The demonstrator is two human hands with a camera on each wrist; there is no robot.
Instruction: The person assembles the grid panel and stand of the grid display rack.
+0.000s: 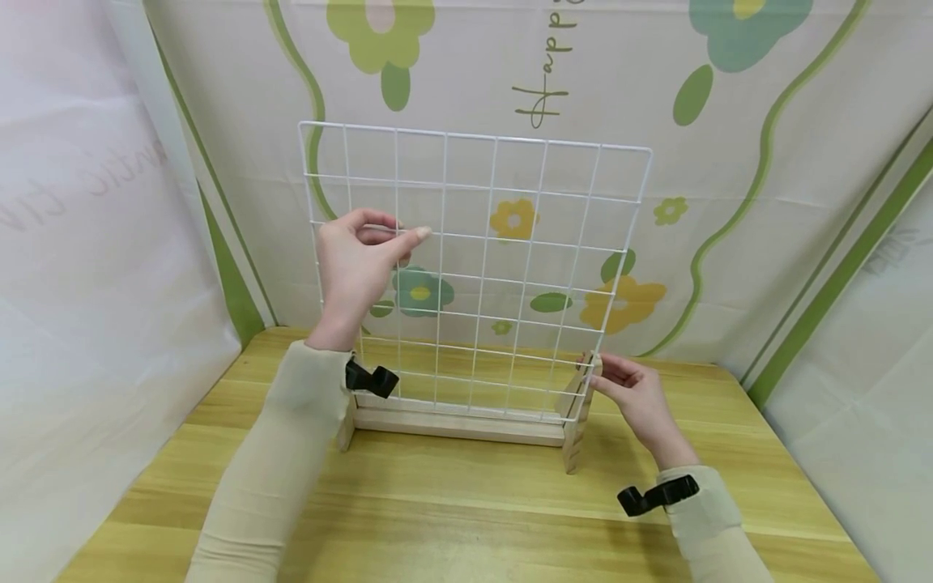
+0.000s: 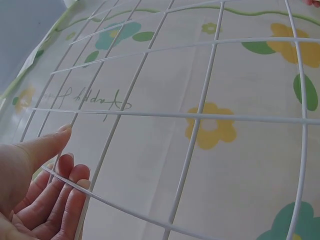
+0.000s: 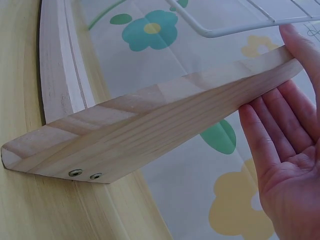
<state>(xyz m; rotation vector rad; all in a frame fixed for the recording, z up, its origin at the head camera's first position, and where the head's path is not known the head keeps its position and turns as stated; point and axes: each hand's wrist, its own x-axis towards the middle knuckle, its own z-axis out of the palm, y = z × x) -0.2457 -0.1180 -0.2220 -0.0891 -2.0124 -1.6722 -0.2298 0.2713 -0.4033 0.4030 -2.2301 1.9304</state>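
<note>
Currently | left hand [image 1: 355, 265] grips white grid [image 1: 482, 278] | right hand [image 1: 645, 405] grips wooden stand [image 1: 459, 425] | seating within it unclear

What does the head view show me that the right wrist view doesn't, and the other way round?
Only the head view shows the left grip at the wire grid, the grid's upper edge, the stand's left leg and the black wrist straps.

Only the right wrist view shows two metal fasteners low on the outer face of the right leg.

Both show the right grip at that leg, the crossbar, the table and the flowered cloth; the right wrist view catches just a corner of the wire grid.
</note>
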